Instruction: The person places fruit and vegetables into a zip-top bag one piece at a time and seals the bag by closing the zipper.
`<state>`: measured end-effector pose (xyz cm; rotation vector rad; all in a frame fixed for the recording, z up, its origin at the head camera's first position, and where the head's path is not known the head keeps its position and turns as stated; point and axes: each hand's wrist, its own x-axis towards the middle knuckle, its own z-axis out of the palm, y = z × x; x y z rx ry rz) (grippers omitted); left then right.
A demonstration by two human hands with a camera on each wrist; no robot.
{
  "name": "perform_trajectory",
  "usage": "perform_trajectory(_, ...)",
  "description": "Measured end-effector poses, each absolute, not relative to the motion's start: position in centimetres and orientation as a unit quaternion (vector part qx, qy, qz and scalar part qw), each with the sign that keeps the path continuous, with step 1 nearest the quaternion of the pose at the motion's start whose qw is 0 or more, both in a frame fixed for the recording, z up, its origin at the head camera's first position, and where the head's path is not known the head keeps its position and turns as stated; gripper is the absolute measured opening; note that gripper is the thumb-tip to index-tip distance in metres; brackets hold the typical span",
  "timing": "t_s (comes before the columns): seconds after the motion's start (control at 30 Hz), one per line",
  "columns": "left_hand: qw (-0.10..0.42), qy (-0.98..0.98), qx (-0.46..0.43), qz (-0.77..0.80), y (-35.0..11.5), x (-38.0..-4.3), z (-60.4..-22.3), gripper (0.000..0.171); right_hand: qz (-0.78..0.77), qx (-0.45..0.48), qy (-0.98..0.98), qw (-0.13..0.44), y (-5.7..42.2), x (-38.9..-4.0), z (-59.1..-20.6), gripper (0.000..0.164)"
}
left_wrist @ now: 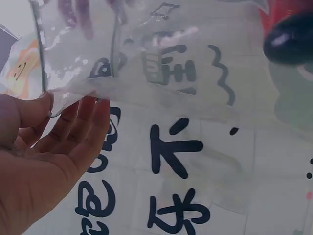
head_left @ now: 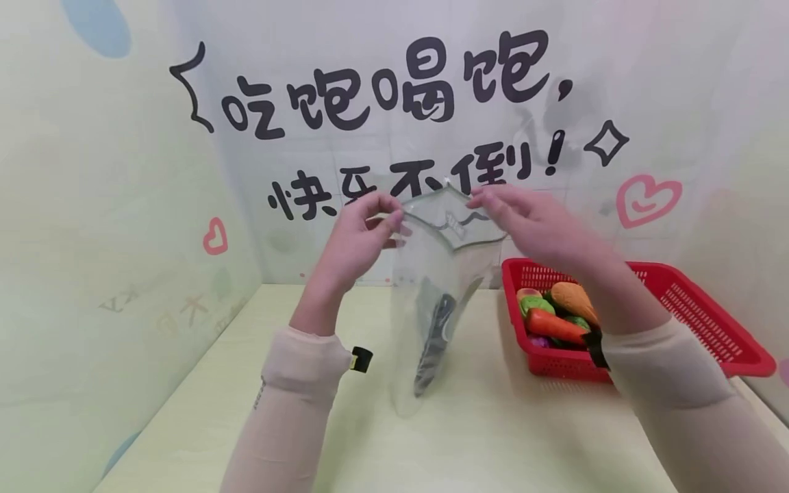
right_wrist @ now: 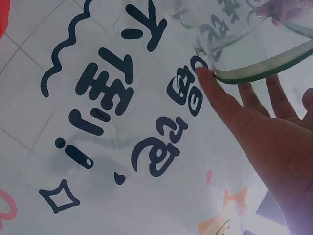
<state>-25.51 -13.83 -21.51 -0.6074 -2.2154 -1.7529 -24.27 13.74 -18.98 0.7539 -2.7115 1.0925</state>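
Note:
A clear plastic bag [head_left: 409,308] hangs above the table, its mouth spread apart and its rim edged in dark green. At the bag's left upper corner, my left hand [head_left: 364,233] pinches the film between thumb and fingers. My right hand [head_left: 533,222] is at the opposite side of the mouth. In the right wrist view, its forefinger [right_wrist: 222,98] touches the rim while other fairly straight fingers reach up along it. Low in the bag shows a long dark object [head_left: 436,335]; the film blurs its kind. A dark rounded end [left_wrist: 293,41] appears in the left wrist view.
A red plastic basket [head_left: 709,322] stands on the table at right, partly hidden by my right arm. It holds a carrot [head_left: 555,325], a green vegetable [head_left: 535,305] and other produce. Behind the pale table [head_left: 296,438] rises a printed wall sheet [head_left: 370,41].

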Motion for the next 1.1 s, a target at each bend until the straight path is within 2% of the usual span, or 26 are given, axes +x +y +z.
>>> perform_trajectory(0.1, 0.127, -0.749, -0.192, -0.621, -14.1, -25.9, -22.9, 0.007, 0.306, 0.307, -0.892, 0.127, 13.3, -23.3, -20.9, 0.046)
perform_trajectory(0.27, 0.133, -0.738, -0.188, -0.635, -14.4, -25.5, -24.2, 0.008, 0.245, 0.360, -0.866, 0.245, 13.0, -22.0, -24.6, 0.054)
perform_trajectory(0.33, 0.143, -0.735, -0.189, -0.635, -14.5, -24.9, -24.6, 0.009, 0.250, 0.367, -0.842, 0.305, 13.0, -21.8, -25.8, 0.048)
perform_trajectory(0.43, 0.180, -0.736, -0.179, -0.628, -14.6, -23.7, -25.1, 0.009, 0.270, 0.372, -0.797, 0.391, 13.1, -21.6, -27.1, 0.037)
perform_trajectory(0.53, 0.236, -0.738, -0.169, -0.609, -14.9, -22.3, -25.6, 0.009, 0.294, 0.383, -0.759, 0.438, 13.3, -21.5, -27.4, 0.040)
perform_trajectory(0.67, 0.273, -0.746, -0.194, -0.576, -15.0, -21.2, -25.6, 0.010, 0.312, 0.396, -0.739, 0.448, 13.9, -21.1, -26.9, 0.052)
perform_trajectory(0.87, 0.247, -0.783, -0.271, -0.502, -15.6, -20.6, -25.8, 0.007, 0.341, 0.411, -0.745, 0.400, 15.7, -19.5, -26.0, 0.061)
perform_trajectory(0.97, 0.240, -0.790, -0.311, -0.472, -16.1, -20.0, -25.8, 0.003, 0.348, 0.409, -0.753, 0.379, 16.7, -18.5, -25.6, 0.060)
perform_trajectory(1.1, 0.247, -0.790, -0.348, -0.440, -16.3, -19.2, -25.7, 0.012, 0.341, 0.403, -0.763, 0.372, 17.8, -17.4, -25.3, 0.056)
